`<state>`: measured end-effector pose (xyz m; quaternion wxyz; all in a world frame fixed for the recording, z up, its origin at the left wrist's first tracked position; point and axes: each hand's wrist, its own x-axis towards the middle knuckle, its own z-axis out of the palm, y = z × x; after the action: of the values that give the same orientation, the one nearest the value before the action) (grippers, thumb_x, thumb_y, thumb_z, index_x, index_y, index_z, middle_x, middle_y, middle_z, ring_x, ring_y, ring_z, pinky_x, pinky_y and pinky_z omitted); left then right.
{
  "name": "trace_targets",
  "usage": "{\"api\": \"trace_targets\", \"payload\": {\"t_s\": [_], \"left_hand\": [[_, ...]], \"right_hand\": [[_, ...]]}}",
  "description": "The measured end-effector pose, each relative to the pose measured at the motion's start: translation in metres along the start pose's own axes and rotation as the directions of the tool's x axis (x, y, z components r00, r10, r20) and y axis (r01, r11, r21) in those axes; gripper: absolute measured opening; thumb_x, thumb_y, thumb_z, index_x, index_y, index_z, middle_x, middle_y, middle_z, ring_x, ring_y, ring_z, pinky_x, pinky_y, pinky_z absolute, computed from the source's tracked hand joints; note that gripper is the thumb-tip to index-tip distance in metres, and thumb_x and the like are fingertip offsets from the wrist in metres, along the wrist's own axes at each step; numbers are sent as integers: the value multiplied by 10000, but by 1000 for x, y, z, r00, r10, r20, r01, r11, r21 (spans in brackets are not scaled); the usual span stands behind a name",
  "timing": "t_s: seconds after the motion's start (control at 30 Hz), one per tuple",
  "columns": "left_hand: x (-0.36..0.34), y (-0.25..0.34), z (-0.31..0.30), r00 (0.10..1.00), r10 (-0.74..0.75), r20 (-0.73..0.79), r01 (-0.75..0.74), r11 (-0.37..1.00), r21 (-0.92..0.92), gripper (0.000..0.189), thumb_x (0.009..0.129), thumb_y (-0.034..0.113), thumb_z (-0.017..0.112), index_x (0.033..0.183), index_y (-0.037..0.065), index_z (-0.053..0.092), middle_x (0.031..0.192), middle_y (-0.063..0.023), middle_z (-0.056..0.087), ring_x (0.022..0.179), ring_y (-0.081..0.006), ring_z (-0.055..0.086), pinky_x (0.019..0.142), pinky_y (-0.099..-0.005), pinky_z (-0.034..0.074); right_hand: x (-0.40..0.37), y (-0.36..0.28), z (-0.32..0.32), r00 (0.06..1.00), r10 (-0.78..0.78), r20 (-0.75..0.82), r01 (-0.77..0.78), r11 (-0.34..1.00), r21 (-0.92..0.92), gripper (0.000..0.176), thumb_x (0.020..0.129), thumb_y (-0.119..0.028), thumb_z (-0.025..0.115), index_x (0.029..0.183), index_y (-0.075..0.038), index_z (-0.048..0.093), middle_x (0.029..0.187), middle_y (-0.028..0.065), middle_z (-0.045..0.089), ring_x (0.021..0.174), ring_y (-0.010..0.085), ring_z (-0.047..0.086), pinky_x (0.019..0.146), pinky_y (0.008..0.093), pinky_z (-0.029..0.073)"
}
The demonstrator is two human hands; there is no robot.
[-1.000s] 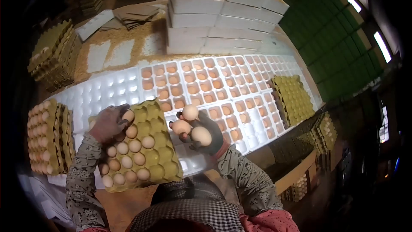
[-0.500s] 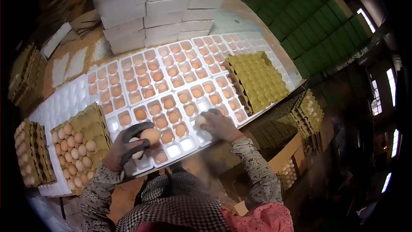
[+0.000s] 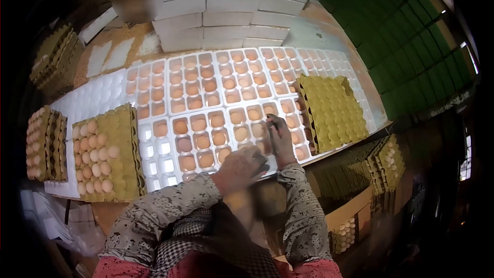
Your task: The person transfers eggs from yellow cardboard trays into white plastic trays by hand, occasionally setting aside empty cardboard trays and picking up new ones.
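Observation:
My left hand reaches across over the front cells of a white plastic egg tray, its fingers bent downward and slightly blurred. What lies beneath them is hidden. Beside it, my right hand is at the right edge of that tray, with fingers curled inward; I cannot see what they enclose. Brown eggs sit in the cells around both hands. Just to the left, another tray holds more brown eggs, and beyond it lies a tray whose cells are mostly bare.
A pulp flat with eggs lies at the left, near stacked egg flats. An olive pulp flat rests on trays at the right. White boxes are stacked behind; green crates stand at the far right. Egg-filled flats sit below the table.
My left hand has moved right, from the left tray to beside my right hand. The eggs seen in both hands are now out of sight. The camera view has shifted.

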<state>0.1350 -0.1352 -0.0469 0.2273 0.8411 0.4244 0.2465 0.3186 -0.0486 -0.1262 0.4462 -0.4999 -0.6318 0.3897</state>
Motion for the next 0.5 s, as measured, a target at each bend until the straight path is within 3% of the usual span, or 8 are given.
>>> {"api": "trace_targets", "payload": {"t_s": [0.07,0.17,0.27,0.3,0.37,0.4,0.47,0.5], "left_hand": [[2,-14,49,991,134,29,-137,972,192,400,785,324,654,1089,75,579,1055,-81,524,1002,-239,501,815,-366,450],[-33,-49,99,976,218,22,-208,889,408,559,831,370,592,1279,58,470,1181,-145,475,1127,-330,422,947,-469,372],[-64,-30,-3,939,244,-244,-209,965,161,533,834,307,612,1289,72,467,1229,-139,474,1157,-327,435,983,-469,376],[-85,-30,-47,957,125,-263,-91,987,135,518,840,277,619,1291,69,473,1228,-153,491,1149,-331,458,971,-464,394],[-146,-50,-120,908,-146,-392,204,973,110,481,839,219,636,1278,82,496,1203,-147,529,1074,-329,534,896,-452,449],[-173,-59,-156,787,-278,-551,325,946,-14,441,830,159,639,1249,95,519,1161,-139,556,1018,-336,565,862,-441,465],[-234,-93,-202,565,-461,-684,619,785,-19,411,812,88,633,1213,98,545,1115,-137,584,985,-334,575,861,-405,473],[-257,-107,-216,568,-465,-678,669,742,51,409,816,107,631,1217,103,549,1118,-133,585,1002,-326,568,876,-406,463]], "right_hand": [[-8,-33,-3,957,289,15,-258,826,502,274,937,-152,561,1200,-84,526,946,-11,527,769,59,451,656,177,377],[-11,-39,-9,986,169,-5,-159,936,315,296,965,-206,507,1215,-47,521,990,4,551,819,72,483,697,199,408],[-15,-47,20,999,-14,-37,21,982,189,284,936,-133,483,1189,-20,546,1105,69,573,941,155,537,825,278,440],[-18,-69,37,993,-105,53,107,994,-25,287,900,-85,486,1165,-1,556,1137,99,571,983,185,558,860,304,441],[-23,-124,96,918,-221,328,250,967,-49,356,808,-19,580,1162,-56,577,1097,124,583,990,253,584,831,350,471],[-23,-150,132,821,-310,479,431,888,-163,366,817,-15,597,1180,-46,568,1066,128,607,993,274,606,866,345,476],[-27,-205,213,666,-501,552,628,776,-54,380,768,-92,678,1136,-61,590,1055,144,612,1031,336,569,877,417,476],[-27,-217,253,591,-579,562,725,686,-56,396,769,-120,681,1147,-57,582,1062,142,607,1044,337,563,885,418,472]]}}
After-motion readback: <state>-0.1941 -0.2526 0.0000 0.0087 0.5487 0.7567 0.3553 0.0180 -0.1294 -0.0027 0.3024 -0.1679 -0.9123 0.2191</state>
